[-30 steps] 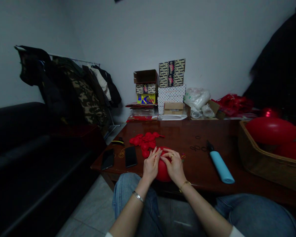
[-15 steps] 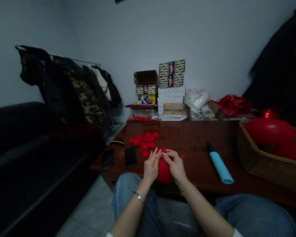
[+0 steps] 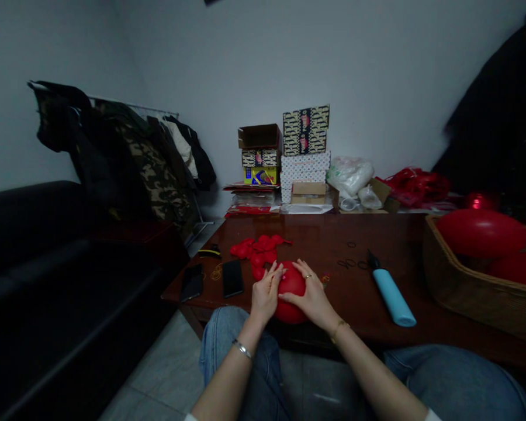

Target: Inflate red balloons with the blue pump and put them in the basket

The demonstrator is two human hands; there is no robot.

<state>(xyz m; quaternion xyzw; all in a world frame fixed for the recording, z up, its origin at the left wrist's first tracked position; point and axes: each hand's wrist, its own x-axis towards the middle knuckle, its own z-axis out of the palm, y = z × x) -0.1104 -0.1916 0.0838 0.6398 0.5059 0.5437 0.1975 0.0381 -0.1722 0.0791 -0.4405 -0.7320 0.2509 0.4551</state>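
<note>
An inflated red balloon (image 3: 293,286) sits between my hands at the table's front edge. At its upper left, my left hand (image 3: 265,292) grips it with thumb and fingers close together near the neck. My right hand (image 3: 312,297) cups the right side, thumb across the front and fingers curved over the top. Just beyond lies a pile of deflated red balloons (image 3: 258,250). Small coloured bands (image 3: 325,279) are on the table past my right hand. Farther right rests a light blue hand pump (image 3: 393,297) with a black nozzle.
Two dark phones (image 3: 232,278), yellow rubber bands (image 3: 217,272) and a black-and-yellow item (image 3: 209,252) lie left on the brown table (image 3: 319,231). Black rings (image 3: 346,264) lie near the pump. A wicker basket (image 3: 469,289) holds red balloons at right. Boxes (image 3: 305,131) are stacked behind.
My right hand has gone from pinching at the balloon's neck to spreading around its right side. My left hand has shifted slightly left, still at the balloon.
</note>
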